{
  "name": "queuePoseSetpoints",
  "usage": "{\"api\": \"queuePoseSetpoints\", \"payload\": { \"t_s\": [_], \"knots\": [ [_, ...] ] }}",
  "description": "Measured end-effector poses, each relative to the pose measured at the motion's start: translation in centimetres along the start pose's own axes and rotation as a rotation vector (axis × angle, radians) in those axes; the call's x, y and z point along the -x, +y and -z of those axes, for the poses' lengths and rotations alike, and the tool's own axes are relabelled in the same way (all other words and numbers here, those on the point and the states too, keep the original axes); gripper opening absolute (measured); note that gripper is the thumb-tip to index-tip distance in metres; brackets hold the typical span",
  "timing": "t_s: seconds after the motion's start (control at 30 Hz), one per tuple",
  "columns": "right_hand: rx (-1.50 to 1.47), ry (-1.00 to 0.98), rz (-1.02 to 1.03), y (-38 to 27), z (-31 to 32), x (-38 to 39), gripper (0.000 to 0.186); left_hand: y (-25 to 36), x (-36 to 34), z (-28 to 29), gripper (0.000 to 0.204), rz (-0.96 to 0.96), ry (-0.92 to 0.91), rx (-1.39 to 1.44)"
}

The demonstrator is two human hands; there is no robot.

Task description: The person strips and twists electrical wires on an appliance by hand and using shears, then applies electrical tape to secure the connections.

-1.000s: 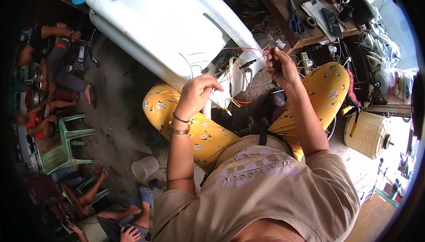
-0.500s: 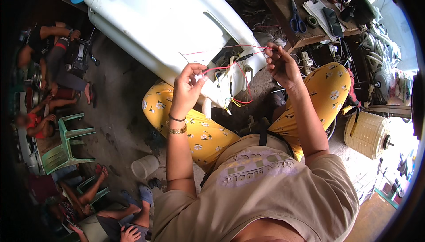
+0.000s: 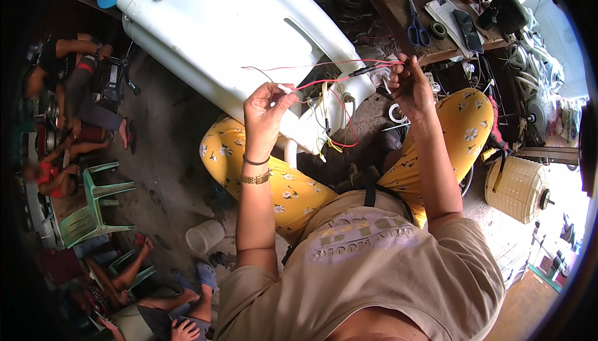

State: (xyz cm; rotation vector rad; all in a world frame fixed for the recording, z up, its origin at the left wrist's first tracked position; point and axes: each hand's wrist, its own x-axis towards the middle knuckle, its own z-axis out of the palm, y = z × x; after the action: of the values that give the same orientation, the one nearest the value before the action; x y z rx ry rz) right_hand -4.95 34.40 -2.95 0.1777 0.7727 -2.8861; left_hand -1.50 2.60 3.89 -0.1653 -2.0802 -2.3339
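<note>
My left hand (image 3: 265, 107) pinches a small white connector (image 3: 284, 90) on the red wire (image 3: 321, 82). My right hand (image 3: 408, 88) grips red wires near a black sleeved section (image 3: 366, 70), raised beside the open end of a large white plastic appliance housing (image 3: 224, 29) with a blue rim. A bundle of red, yellow and dark wires (image 3: 330, 141) hangs from that opening between my knees. A white pipe (image 3: 290, 154) sticks out below my left hand.
A wooden workbench (image 3: 389, 1) at upper right holds scissors (image 3: 416, 29), tape, a phone (image 3: 467, 32) and tools. Seated people (image 3: 59, 179), green chairs (image 3: 84, 219) and a translucent bucket (image 3: 205, 236) are at left. A cream drum (image 3: 517, 188) lies at right.
My right hand has moved up and to the right, stretching the red wires. My left hand has risen, and the white connector now shows between its fingertips.
</note>
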Motion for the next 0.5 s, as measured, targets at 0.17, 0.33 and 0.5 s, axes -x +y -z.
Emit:
{"api": "queuePoseSetpoints", "payload": {
  "t_s": [0.17,0.33,0.5],
  "knots": [
    [-0.040,0.090,0.029,-0.6,0.5,-0.1,0.037,0.4,-0.8,-1.0,0.017,0.029,-0.055,0.020],
    [-0.075,0.063,0.041,-1.0,1.7,-0.3,0.035,-1.1,-1.8,-1.1,0.018,0.073,-0.085,0.016],
    [0.032,0.139,0.103,-0.9,3.8,-1.3,0.034,-3.5,-2.9,-0.9,0.015,0.064,-0.129,-0.227]
  ]
}}
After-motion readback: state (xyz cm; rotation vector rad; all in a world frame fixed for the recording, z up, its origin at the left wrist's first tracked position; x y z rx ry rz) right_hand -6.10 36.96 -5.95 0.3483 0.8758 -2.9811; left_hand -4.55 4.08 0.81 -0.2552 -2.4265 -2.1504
